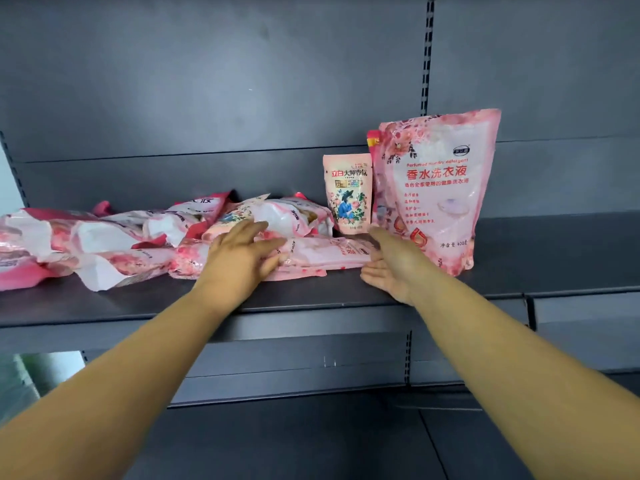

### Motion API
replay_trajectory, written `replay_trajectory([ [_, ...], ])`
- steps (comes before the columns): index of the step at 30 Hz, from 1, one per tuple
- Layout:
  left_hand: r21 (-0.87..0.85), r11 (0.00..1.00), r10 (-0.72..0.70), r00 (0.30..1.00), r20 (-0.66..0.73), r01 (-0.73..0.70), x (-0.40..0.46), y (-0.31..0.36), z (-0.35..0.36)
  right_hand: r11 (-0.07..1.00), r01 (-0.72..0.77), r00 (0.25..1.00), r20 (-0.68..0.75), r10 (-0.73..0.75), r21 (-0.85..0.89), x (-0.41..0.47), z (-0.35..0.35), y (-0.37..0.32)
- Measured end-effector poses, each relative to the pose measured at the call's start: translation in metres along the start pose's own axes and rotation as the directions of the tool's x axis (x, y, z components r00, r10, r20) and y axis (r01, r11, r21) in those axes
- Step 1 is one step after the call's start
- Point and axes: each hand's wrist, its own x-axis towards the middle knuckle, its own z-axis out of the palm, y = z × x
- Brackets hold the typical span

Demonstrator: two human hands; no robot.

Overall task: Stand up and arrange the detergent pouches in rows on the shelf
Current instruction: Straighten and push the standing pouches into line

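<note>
Both hands are laid open-fingered, gripping nothing: left hand [242, 252] upon a flat pouch [311, 254], right hand [388, 268] beside it; two pouches [436, 188] are stood up, the heap [104, 237] is left lying

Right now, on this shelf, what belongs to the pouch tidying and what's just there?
Job: large upright pouch; small upright pouch; flat pouch between left hand and right hand; heap of pouches; shelf.
Just there: back panel; slotted upright; lower shelf.
</note>
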Motion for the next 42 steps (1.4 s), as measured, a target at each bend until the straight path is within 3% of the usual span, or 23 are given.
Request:
replay_trajectory([
  [2, -0.079, 0.992, 0.098, 0.995, -0.016, -0.099, 0.009, -0.014, 0.006, 0.968, -0.104, 0.995, 0.015, 0.103, 0.227, 0.007, 0.009, -0.006],
  [4, -0.161, 0.973, 0.174, 0.983, 0.058, -0.163, 0.014, -0.024, 0.013, 0.912, -0.112, 0.992, -0.003, 0.123, 0.396, 0.016, 0.021, -0.004],
  [7, -0.180, 0.957, 0.236, 0.971, 0.027, -0.228, 0.015, -0.022, 0.015, 0.864, -0.042, 0.990, -0.098, 0.105, 0.502, 0.029, 0.043, 0.006],
  [11, -0.151, 0.930, 0.307, 0.936, -0.174, -0.334, 0.012, -0.021, 0.018, 0.831, 0.029, 0.968, -0.224, 0.115, 0.555, 0.043, 0.065, 0.015],
  [13, -0.226, 0.910, 0.300, 0.928, -0.221, -0.348, 0.007, -0.016, 0.018, 0.861, -0.001, 0.969, -0.212, 0.126, 0.509, 0.052, 0.069, 0.013],
  [17, -0.489, 0.800, 0.266, 0.936, -0.231, -0.348, -0.006, -0.005, 0.011, 0.912, -0.071, 0.994, -0.050, 0.099, 0.405, 0.051, 0.069, 0.008],
  [21, -0.831, 0.556, 0.045, 0.999, 0.000, -0.025, 0.001, -0.005, -0.009, 0.927, 0.019, 0.999, -0.047, -0.001, 0.375, 0.054, 0.057, 0.008],
  [25, -0.926, 0.351, -0.144, 0.985, 0.098, 0.143, 0.025, -0.004, -0.015, 0.923, 0.139, 0.990, -0.082, -0.117, 0.358, 0.036, 0.049, -0.014],
  [28, -0.926, 0.252, -0.155, 0.956, 0.247, 0.280, 0.044, 0.000, -0.006, 0.902, 0.358, 0.928, 0.017, -0.372, 0.241, 0.016, 0.040, -0.043],
  [29, -0.921, 0.189, -0.140, 0.938, 0.319, 0.341, 0.048, 0.006, -0.006, 0.878, 0.450, 0.882, 0.071, -0.466, 0.165, 0.011, 0.038, -0.053],
  [32, -0.876, -0.119, -0.065, 0.877, 0.477, 0.467, 0.064, 0.030, -0.009, 0.773, 0.632, 0.765, 0.205, -0.610, -0.057, 0.004, 0.036, -0.078],
  [35, -0.847, -0.352, -0.148, 0.870, 0.471, 0.399, 0.087, 0.047, -0.007, 0.695, 0.672, 0.739, 0.173, -0.651, -0.257, 0.010, 0.036, -0.091],
  [37, -0.871, -0.392, -0.291, 0.858, 0.423, 0.296, 0.099, 0.054, -0.002, 0.645, 0.622, 0.744, 0.079, -0.663, -0.444, 0.019, 0.034, -0.094],
  [38, -0.898, -0.361, -0.361, 0.850, 0.384, 0.252, 0.105, 0.056, 0.002, 0.646, 0.582, 0.755, 0.034, -0.655, -0.493, 0.022, 0.032, -0.093],
  [40, -0.943, -0.265, -0.458, 0.834, 0.307, 0.202, 0.115, 0.059, 0.010, 0.717, 0.544, 0.791, -0.020, -0.612, -0.435, 0.028, 0.030, -0.084],
  [42, -0.953, -0.251, -0.523, 0.804, 0.283, 0.172, 0.121, 0.058, 0.021, 0.787, 0.520, 0.822, -0.056, -0.567, -0.332, 0.035, 0.032, -0.056],
])
